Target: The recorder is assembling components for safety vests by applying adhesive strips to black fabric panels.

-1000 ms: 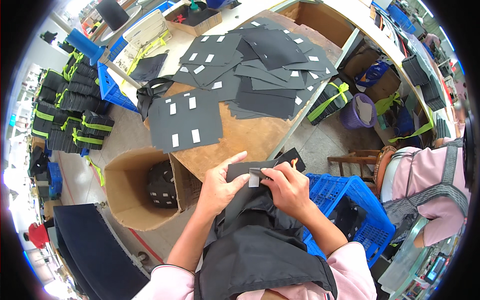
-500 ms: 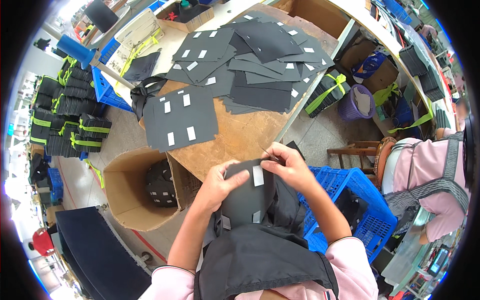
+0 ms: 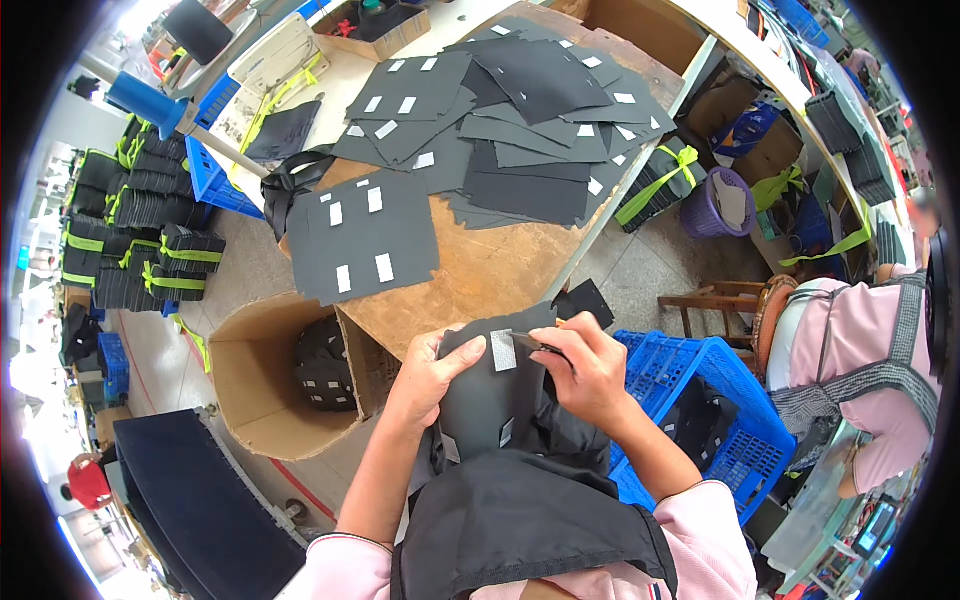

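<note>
A black flat panel with white rectangular patches is held over my lap, its upper part bent. My left hand grips its left edge, thumb lying on the front face. In my right hand is a small pointed metal tool, either tweezers or thread snips; I cannot tell which. Its tip is at the right edge of the upper white patch. Black apron cloth covers my lap below the panel.
Loose black panels with white patches overlap on the wooden board ahead. A cardboard box stands at left, a blue crate at right. Bundled black stacks lie far left. A co-worker in pink sits at right.
My right hand has moved down from the panel's top edge, bringing the metal tool's tip to the upper white patch. The panel has tilted slightly; my left hand keeps its hold.
</note>
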`<state>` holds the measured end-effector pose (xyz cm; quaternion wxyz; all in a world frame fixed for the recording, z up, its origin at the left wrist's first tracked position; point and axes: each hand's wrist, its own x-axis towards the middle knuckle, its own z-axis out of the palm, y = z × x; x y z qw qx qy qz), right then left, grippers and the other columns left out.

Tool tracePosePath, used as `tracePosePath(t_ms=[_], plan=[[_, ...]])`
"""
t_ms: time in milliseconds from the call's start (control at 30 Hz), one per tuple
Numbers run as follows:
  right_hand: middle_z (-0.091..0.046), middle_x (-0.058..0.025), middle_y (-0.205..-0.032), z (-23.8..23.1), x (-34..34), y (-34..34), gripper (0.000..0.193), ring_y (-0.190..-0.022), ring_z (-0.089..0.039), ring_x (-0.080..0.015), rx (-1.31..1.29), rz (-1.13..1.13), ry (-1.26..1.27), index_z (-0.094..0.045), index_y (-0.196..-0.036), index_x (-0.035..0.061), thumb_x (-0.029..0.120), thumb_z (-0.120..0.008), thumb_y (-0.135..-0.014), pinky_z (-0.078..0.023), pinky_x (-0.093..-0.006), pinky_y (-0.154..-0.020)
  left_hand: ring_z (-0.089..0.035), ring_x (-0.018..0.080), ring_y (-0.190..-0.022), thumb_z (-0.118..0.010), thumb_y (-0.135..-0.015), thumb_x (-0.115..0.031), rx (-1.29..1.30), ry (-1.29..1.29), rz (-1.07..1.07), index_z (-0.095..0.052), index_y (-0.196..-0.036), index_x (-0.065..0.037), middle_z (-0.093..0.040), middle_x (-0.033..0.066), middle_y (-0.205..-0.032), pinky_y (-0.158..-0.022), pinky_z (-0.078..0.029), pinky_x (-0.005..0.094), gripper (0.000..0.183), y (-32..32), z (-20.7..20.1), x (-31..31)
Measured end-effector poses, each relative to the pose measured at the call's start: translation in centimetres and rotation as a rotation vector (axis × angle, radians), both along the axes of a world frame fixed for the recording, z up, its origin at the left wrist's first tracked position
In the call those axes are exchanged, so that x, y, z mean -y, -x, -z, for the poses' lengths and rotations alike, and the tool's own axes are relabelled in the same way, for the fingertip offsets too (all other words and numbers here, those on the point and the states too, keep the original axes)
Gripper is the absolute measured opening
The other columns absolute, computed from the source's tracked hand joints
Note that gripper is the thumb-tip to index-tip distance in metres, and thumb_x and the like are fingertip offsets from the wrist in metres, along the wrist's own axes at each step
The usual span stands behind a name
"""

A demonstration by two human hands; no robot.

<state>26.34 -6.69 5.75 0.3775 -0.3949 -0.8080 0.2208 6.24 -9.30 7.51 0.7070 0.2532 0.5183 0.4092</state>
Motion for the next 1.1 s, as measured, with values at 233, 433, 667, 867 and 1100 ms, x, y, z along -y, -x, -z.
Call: tracePosePath(t_ms=[233,433,667,867,1100], plan=[[-0.039,0.0041,-0.071,3.1,3.3,-0.2,0.047,-0.050,-0.031,-0.0036,-0.747,0.098,1.035,-0.046,-0.119,0.0050,0.013,-0.069,-0.078,-0.024,-0.0204,-0.042,-0.060,0.0113,-0.079,-0.064,-0.086,-0.015,0.041,-0.143,-0.324,-0.060,-0.103,0.000,-0.063,0.0045,-0.091,-0.071,-0.049,0.0255,0.023,0.3,-0.7,-0.7],[-0.048,0.0036,-0.058,3.8,3.0,1.6,0.024,-0.041,-0.032,-0.0034,-1.194,0.082,1.642,-0.054,-0.095,0.0066,0.025,-0.065,-0.084,-0.024,-0.0210,-0.039,-0.057,0.0135,-0.093,-0.063,-0.087,-0.020,0.197,-0.239,-0.562,-0.056,-0.112,-0.001,-0.060,0.0041,-0.103,-0.082,-0.046,0.0288,0.032,0.1,0.5,0.0],[-0.056,-0.0014,-0.071,-0.3,-3.1,0.3,0.015,-0.062,-0.045,-0.0053,-0.243,-0.112,0.704,-0.056,-0.082,-0.0024,0.005,-0.068,-0.076,-0.039,-0.0247,-0.054,-0.027,0.0336,-0.131,-0.069,-0.077,-0.037,-1.325,-0.932,-0.372,-0.029,-0.137,0.001,-0.035,0.0170,-0.138,-0.107,-0.019,0.0418,0.082,1.8,-3.4,0.6],[-0.053,-0.0059,-0.071,-0.9,-2.9,1.9,0.021,-0.059,-0.049,-0.0123,-0.269,-0.070,0.538,-0.057,-0.091,0.0022,0.008,-0.070,-0.074,-0.041,-0.0270,-0.054,-0.059,0.0151,-0.085,-0.078,-0.070,-0.025,-0.312,-0.251,0.257,-0.055,-0.113,0.002,-0.064,0.0069,-0.094,-0.077,-0.048,0.0288,0.056,0.0,-1.2,-2.1],[-0.054,-0.0088,-0.087,-0.4,2.7,-0.1,0.036,-0.069,-0.057,-0.0236,-0.014,0.246,-0.027,-0.058,-0.101,0.0078,0.010,-0.073,-0.068,-0.045,-0.0300,-0.057,-0.058,0.0087,-0.072,-0.066,-0.085,-0.019,-0.007,0.022,0.052,-0.059,-0.097,0.000,-0.063,0.0037,-0.086,-0.064,-0.048,0.0237,0.024,-0.4,0.9,-0.1]])
